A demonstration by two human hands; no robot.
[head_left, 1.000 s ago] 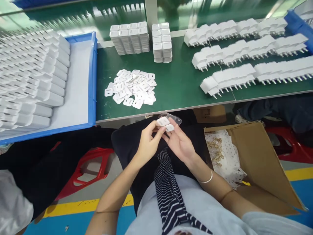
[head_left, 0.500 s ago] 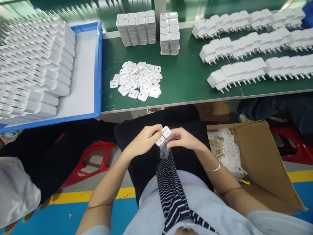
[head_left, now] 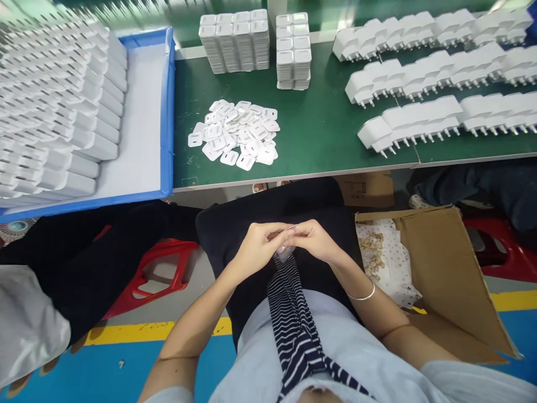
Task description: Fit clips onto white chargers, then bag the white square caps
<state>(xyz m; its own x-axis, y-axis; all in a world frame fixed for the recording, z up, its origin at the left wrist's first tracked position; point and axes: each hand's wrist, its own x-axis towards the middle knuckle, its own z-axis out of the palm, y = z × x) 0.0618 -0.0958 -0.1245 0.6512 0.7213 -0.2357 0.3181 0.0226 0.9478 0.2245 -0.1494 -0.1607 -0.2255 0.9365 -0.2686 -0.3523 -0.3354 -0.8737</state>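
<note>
Over my lap, my left hand [head_left: 259, 246] and my right hand [head_left: 314, 239] meet with fingers pinched closed. Between them is a clear plastic film [head_left: 286, 253] with white charger face plates, now tilted nearly edge-on. My fingers hide most of the plates; a thin edge shows at the top and some film hangs below. On the green bench ahead lies a heap of loose white charger face plates [head_left: 241, 134], each with a small slot. Behind the heap stand neat stacks of white plates [head_left: 234, 45] and a smaller stack [head_left: 293, 53].
Rows of white plug chargers [head_left: 423, 123] lie at the bench's right. A blue-rimmed tray [head_left: 168, 123] on the left holds many white charger housings [head_left: 84, 123]. An open cardboard box [head_left: 448, 274] with scraps stands to my right. A person sits at left near a red stool [head_left: 168, 268].
My hands have drawn closer together around the film. The plates, facing up before, have tipped edge-on and are mostly covered by my fingers. The view has shifted slightly.
</note>
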